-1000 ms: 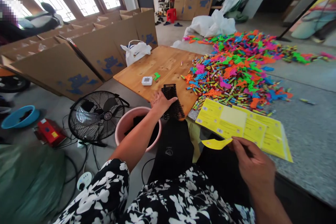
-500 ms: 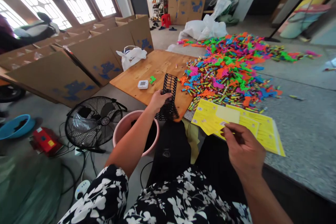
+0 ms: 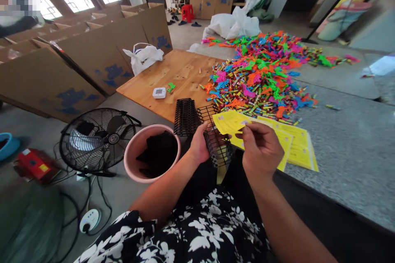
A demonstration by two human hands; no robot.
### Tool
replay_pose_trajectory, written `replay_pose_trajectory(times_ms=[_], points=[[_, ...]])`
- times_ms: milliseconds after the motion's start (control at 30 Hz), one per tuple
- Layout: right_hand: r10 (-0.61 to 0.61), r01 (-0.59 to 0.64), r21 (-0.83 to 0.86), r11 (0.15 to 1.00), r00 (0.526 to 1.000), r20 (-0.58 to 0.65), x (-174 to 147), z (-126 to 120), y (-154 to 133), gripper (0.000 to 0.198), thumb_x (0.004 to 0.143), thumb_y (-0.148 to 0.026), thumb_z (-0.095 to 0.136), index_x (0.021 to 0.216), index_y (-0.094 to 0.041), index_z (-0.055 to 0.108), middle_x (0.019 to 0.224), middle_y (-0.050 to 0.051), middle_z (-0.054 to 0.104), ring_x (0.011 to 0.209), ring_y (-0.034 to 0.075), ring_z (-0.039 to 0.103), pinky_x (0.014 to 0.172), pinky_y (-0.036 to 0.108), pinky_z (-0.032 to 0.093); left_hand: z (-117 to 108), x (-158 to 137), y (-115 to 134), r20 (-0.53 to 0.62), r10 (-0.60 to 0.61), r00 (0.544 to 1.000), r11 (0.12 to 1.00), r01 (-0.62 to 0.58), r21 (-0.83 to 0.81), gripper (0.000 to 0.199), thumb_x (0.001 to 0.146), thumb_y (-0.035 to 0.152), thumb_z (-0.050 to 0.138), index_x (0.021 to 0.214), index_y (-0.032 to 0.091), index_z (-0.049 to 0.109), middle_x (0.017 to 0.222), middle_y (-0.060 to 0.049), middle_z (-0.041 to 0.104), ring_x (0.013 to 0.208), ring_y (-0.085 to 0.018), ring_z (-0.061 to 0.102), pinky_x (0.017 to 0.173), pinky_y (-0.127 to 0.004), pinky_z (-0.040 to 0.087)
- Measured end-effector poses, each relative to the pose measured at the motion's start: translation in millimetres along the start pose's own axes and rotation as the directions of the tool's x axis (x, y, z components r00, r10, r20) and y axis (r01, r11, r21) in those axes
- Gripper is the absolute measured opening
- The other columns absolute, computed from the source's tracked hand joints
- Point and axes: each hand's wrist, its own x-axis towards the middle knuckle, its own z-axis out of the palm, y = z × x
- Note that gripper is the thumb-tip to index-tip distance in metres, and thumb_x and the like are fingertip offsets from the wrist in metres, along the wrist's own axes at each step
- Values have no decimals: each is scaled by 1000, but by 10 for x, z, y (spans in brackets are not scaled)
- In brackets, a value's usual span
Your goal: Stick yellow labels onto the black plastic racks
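My left hand (image 3: 200,144) is closed on a black plastic grid rack (image 3: 219,148) with a row of round rings along its lower side. The rack hangs over my lap by the table's near corner. Left of it is a deeper black grid block (image 3: 184,117) at the table edge; I cannot tell whether the two are joined. My right hand (image 3: 262,150) pinches the edge of a yellow printed sheet (image 3: 230,121) between thumb and fingers. That sheet's left end overlaps the rack's upper right side in view. More yellow sheets (image 3: 298,148) lie just beyond my right hand.
A wooden table (image 3: 182,70) bears a white digital device (image 3: 159,93) and a green plastic piece (image 3: 170,87). Colourful toy guns and small tubes form a heap (image 3: 256,78) at right. On the left are a pink bucket (image 3: 131,164), a fan (image 3: 98,139) and cardboard boxes (image 3: 70,86).
My left hand has moved right and nearer, and the rack is turned to show its open grid. My right hand has moved left, bringing a yellow sheet off the pile to the rack.
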Motion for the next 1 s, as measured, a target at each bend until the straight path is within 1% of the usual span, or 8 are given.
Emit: replay_pose_trajectory(times_ms=[67, 100, 167, 300, 467, 600, 867, 1000], points=[[21, -21, -4, 1000, 1000, -9, -47, 70, 81, 24, 92, -43, 70, 100, -21, 69, 95, 4, 72, 78, 18, 73, 74, 36, 66, 43, 3, -61, 0, -23, 1000, 999, 23, -32, 73, 96, 73, 36, 122, 15, 71, 111, -18, 78, 107, -35, 75, 92, -47, 60], [20, -20, -5, 1000, 1000, -12, -71, 98, 117, 23, 93, -43, 69, 100, -21, 69, 96, 4, 72, 79, 18, 73, 76, 37, 66, 64, 2, -78, 4, -31, 1000, 999, 31, -42, 82, 94, 79, 30, 126, 15, 70, 113, -18, 78, 109, -36, 74, 94, -47, 59], [2, -2, -6, 1000, 1000, -7, -114, 134, 173, 21, 93, -41, 69, 100, -21, 69, 99, 4, 73, 85, 20, 73, 82, 39, 65, 101, -4, -93, 27, -36, 999, 998, 38, -49, 91, 94, 83, 23, 134, 14, 67, 117, -19, 77, 113, -36, 73, 98, -47, 56], [-29, 31, -75, 997, 999, 28, -178, 145, 224, 20, 94, -41, 68, 98, -21, 70, 102, 6, 73, 94, 22, 72, 90, 41, 62, 147, -19, -88, 80, -38, 996, 997, 44, -68, 91, 96, 80, 20, 143, 14, 62, 122, -18, 76, 117, -36, 71, 103, -48, 53], [-3, 9, -96, 995, 998, 59, -221, 129, 240, 22, 95, -42, 67, 99, -21, 69, 103, 7, 73, 92, 21, 72, 86, 39, 63, 125, 2, -91, 48, -11, 999, 996, 15, -85, 89, 98, 77, 19, 143, 14, 62, 122, -17, 76, 116, -35, 71, 104, -48, 53], [-21, 24, -66, 998, 998, 53, -244, 135, 256, 20, 94, -40, 68, 98, -21, 70, 103, 7, 72, 94, 21, 72, 89, 39, 63, 96, 29, -106, 69, -19, 997, 995, 26, -97, 90, 99, 76, 16, 142, 13, 63, 123, -17, 76, 115, -34, 72, 103, -48, 53], [48, -41, -76, 996, 995, 90, -296, 105, 357, 24, 93, -44, 68, 99, -21, 70, 104, 7, 73, 92, 21, 73, 88, 42, 64, 84, 32, -92, 62, -39, 997, 993, 46, -111, 86, 100, 75, 20, 142, 13, 63, 121, -18, 76, 112, -35, 73, 101, -48, 55], [93, -85, -80, 993, 990, 110, -317, 73, 399, 26, 92, -47, 68, 99, -21, 69, 101, 7, 73, 83, 20, 73, 82, 40, 65, 73, 36, -75, 49, -23, 999, 994, 28, -107, 84, 101, 72, 20, 141, 12, 63, 121, -19, 76, 108, -35, 74, 99, -47, 56]])
